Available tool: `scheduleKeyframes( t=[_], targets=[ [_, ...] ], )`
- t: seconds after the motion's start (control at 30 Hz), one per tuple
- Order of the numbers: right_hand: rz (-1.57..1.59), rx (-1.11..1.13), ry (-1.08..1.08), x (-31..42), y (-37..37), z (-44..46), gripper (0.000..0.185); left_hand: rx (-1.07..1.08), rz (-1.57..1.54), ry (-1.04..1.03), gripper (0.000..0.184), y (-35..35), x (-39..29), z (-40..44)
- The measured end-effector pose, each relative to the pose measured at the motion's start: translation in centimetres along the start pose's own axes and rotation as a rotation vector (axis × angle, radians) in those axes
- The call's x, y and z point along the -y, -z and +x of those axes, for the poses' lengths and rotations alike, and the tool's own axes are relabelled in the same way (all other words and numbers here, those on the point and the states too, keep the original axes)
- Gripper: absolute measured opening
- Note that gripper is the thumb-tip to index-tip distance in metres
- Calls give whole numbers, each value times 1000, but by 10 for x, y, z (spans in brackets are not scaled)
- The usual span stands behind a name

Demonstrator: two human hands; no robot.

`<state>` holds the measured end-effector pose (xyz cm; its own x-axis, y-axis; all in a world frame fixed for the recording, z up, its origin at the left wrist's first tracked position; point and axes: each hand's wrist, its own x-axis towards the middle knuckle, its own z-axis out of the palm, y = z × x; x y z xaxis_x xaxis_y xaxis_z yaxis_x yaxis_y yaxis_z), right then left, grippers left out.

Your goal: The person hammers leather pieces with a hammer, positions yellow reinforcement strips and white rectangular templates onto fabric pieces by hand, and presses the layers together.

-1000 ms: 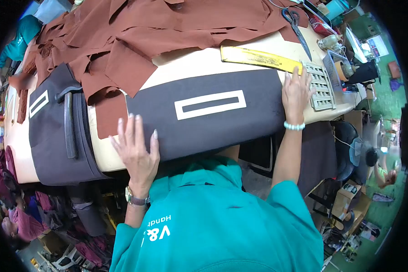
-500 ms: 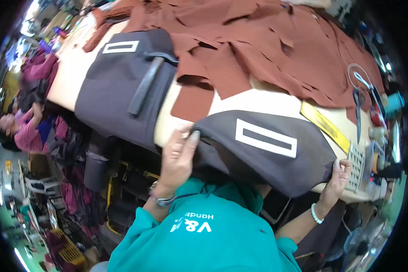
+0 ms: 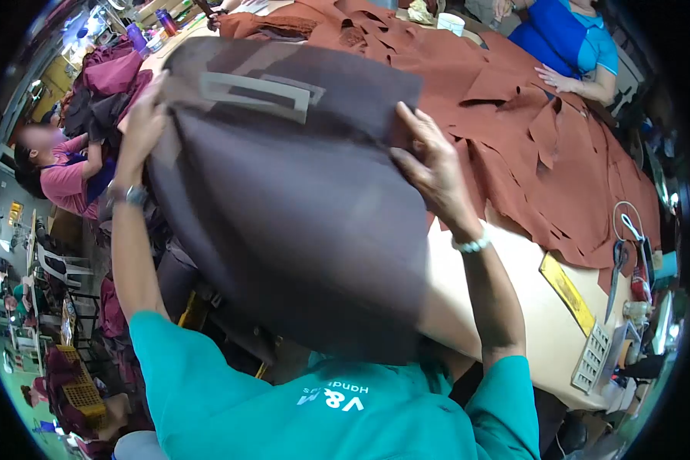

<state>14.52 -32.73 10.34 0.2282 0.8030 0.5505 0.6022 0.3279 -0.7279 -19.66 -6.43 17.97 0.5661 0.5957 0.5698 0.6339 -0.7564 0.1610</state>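
Note:
A dark brown sheet (image 3: 299, 207), apparently leather, spreads between my hands over the table's left part, its lower part blurred by motion. Near its far edge is a pale rectangular frame (image 3: 257, 96), smeared double. My left hand (image 3: 147, 119), above a wristwatch, grips the sheet's left edge, fingertips partly hidden. At the right edge, my right hand (image 3: 433, 157), with a beaded bracelet on its wrist, has thumb and forefinger on the sheet. Whatever lies underneath is covered.
Rust-brown hides (image 3: 544, 153) cover the far tabletop. On the right lie a yellow ruler-like strip (image 3: 567, 291), a pale gridded piece (image 3: 592, 359) and scissors (image 3: 616, 280). A co-worker's hand (image 3: 557, 79) rests on the hides. Another person (image 3: 69, 180) works at left.
Both hands have lifted the sheet from the table's near edge and carried it left and away from me. It now covers the other dark piece and its strip. My view has shifted.

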Motion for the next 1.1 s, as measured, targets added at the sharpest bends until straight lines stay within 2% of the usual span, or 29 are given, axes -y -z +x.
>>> scheduleKeyframes(
  t=[0.07, 0.17, 0.3, 0.4, 0.43, 0.5, 0.6, 0.77, 0.83, 0.93, 0.97, 1.03, 1.07, 1.1],
  targets=[
    [-34, 56, -159, -16, -26, 15, 64, 42, 152, 30, 63, -45, 40, 19],
    [-48, 72, -209, -41, -53, 32, 69, 93, 261, 161, 67, -91, 58, 45],
    [-168, 56, -135, -67, -70, 54, 68, 104, 245, 224, 68, -128, 68, 76],
    [-319, 29, -93, -93, -78, 62, 68, -66, 676, 263, 68, -157, 23, 74],
    [-337, 42, -117, -99, -79, 62, 68, -110, 464, 241, 68, -180, 27, 72],
    [-372, 69, -168, -107, -79, 61, 68, 22, 339, 236, 66, -203, -4, 60],
    [-266, 116, -311, -106, -73, 62, 68, 248, 75, 256, 73, -235, -41, 37],
    [-243, 100, -255, -124, -65, 65, 66, 221, -57, 336, 75, -244, -62, 20],
    [-221, 64, -235, -122, -62, 64, 66, 232, -15, 367, 77, -243, -65, 20],
    [55, -51, -408, -99, -54, 52, 60, 210, -5, 372, 78, -245, -65, 25],
    [-11, -75, -328, -107, -56, 45, 57, 211, -41, 362, 78, -244, -65, 29],
    [-67, 15, -298, -106, -59, 35, 65, 249, -121, 391, 78, -247, -69, 40],
    [-125, 84, -286, -105, -61, 33, 69, 270, -67, 374, 78, -248, -73, 42],
    [-276, 83, -186, -107, -68, 31, 74, 289, -12, 356, 79, -248, -76, 46]
  ],
)
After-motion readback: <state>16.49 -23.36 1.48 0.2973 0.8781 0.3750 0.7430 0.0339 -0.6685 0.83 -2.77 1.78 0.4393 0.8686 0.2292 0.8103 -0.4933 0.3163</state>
